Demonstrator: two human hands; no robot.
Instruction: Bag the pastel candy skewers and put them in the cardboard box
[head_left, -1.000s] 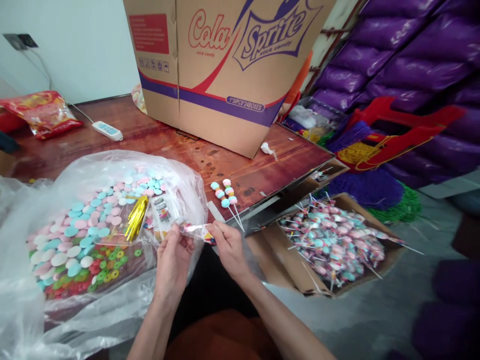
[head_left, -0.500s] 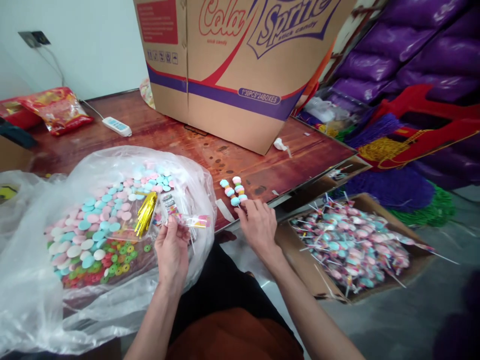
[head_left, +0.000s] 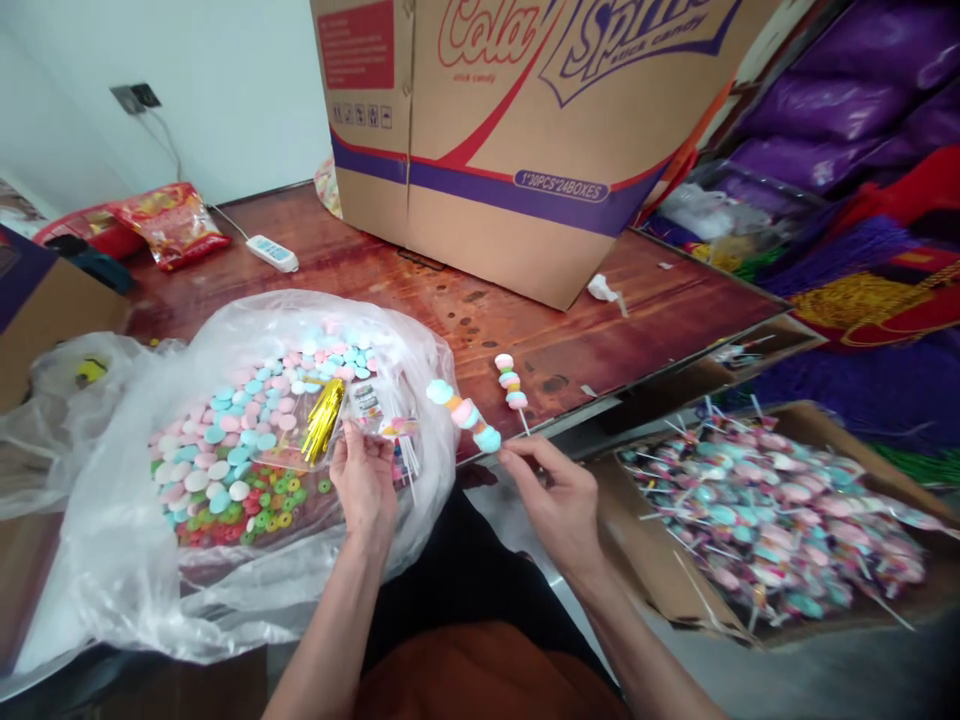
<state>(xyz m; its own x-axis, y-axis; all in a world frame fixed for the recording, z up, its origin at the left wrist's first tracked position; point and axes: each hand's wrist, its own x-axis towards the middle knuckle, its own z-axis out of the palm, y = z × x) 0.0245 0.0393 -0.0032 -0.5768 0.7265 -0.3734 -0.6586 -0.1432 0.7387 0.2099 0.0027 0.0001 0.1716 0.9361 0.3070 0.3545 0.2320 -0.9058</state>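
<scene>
My right hand [head_left: 555,490] pinches the stick of a candy skewer [head_left: 463,414], which is lifted and tilted to the left with blue, pink and orange pieces on it. A second candy skewer [head_left: 511,383] lies on the table just beyond. My left hand [head_left: 364,475] is closed on a small clear wrapper [head_left: 399,428] with a coloured print, over the plastic bag. Under and beside that hand are pastel candies [head_left: 217,430], ring gummies [head_left: 255,510], a packet of gold twist ties [head_left: 324,420] and white sticks [head_left: 407,455].
A large cardboard box [head_left: 480,190] stands at the back of the wooden table [head_left: 450,290]. To the right, below the table edge, an open carton [head_left: 652,560] holds many wrapped candy skewers [head_left: 780,510]. A power strip [head_left: 272,253] and a red snack bag [head_left: 172,225] lie at the back left.
My right hand has picked up one of the two candy skewers from the table and brought it left, toward the wrapper. My left hand still holds the wrapper. The view has shifted left.
</scene>
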